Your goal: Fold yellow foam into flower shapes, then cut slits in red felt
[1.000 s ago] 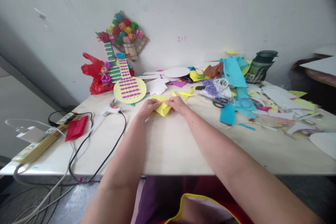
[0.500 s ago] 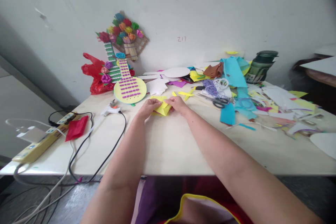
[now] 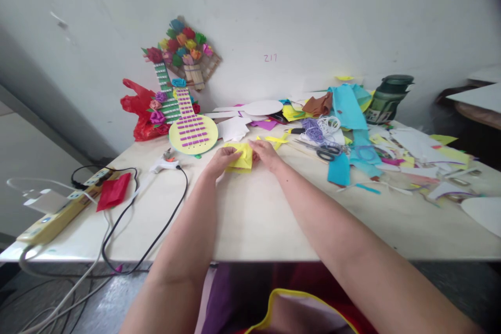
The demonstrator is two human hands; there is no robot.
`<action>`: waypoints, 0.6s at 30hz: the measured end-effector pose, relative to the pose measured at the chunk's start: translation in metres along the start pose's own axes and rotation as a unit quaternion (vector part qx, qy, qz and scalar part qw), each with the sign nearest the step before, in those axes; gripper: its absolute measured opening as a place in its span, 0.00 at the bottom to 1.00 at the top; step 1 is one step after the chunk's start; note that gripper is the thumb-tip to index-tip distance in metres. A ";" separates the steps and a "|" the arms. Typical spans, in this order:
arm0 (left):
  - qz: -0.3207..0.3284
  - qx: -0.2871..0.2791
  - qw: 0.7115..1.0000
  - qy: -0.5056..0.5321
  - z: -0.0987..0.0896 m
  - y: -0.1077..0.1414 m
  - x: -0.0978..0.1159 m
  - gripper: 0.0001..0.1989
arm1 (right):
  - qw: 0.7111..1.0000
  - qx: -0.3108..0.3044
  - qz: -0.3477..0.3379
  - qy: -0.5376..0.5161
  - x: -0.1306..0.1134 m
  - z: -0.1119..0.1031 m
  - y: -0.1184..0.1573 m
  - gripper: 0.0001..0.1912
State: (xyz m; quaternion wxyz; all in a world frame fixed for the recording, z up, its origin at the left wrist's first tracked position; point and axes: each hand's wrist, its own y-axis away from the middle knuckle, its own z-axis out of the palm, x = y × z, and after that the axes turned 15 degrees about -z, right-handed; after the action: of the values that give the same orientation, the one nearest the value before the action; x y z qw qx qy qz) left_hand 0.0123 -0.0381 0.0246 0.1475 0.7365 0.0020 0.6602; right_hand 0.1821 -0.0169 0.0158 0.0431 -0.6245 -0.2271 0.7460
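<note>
A small yellow paper piece (image 3: 241, 159) is held just above the table, between both hands. My left hand (image 3: 222, 160) pinches its left edge, thumb on top. My right hand (image 3: 264, 153) is closed on its right edge, with the fingers partly hidden behind the paper. Behind the hands lie yellow strips (image 3: 278, 140) and a white paper piece (image 3: 234, 129). A yellow guitar-shaped craft (image 3: 194, 134) with purple bars leans at the back left.
A glue gun (image 3: 165, 164), cables, a red packet (image 3: 114, 191) and a power strip (image 3: 50, 223) lie left. Scissors (image 3: 327, 152), purple yarn (image 3: 313, 131), blue paper (image 3: 338, 169), scraps and a green bottle (image 3: 390, 99) are at right.
The yellow paper has turned from slanted and folded-looking to a flatter, squarer face. The right fingertips have shifted slightly along its right edge.
</note>
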 end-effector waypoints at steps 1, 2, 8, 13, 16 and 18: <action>0.015 0.016 0.999 0.024 0.001 -0.002 -0.001 0.15 | 1.000 0.011 0.013 -0.020 0.000 -0.001 -0.001 0.18; 0.030 0.032 0.998 0.051 0.002 -0.003 -0.001 0.16 | 0.999 0.020 0.025 -0.038 0.001 -0.002 -0.002 0.19; 0.086 0.102 0.975 0.177 0.009 -0.009 -0.001 0.17 | 0.995 -0.042 0.046 -0.075 -0.001 0.001 -0.001 0.15; 0.101 0.070 0.970 0.210 0.018 -0.010 0.000 0.16 | 0.999 -0.017 0.028 -0.034 -0.001 0.010 0.002 0.09; 0.095 0.049 0.972 0.208 0.023 -0.009 0.001 0.16 | 0.999 0.019 0.025 -0.019 0.000 0.012 0.001 0.06; 0.086 0.041 0.976 0.195 0.023 -0.008 0.001 0.16 | 0.999 0.030 0.022 -0.005 0.001 0.011 0.000 0.07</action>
State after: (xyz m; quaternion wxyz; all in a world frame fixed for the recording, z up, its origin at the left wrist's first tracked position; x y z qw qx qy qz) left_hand 0.0367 -0.0348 0.0219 0.0566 0.5963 -0.0062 0.8008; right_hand 0.1718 -0.0198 0.0159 0.0442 -0.6243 -0.1906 0.7563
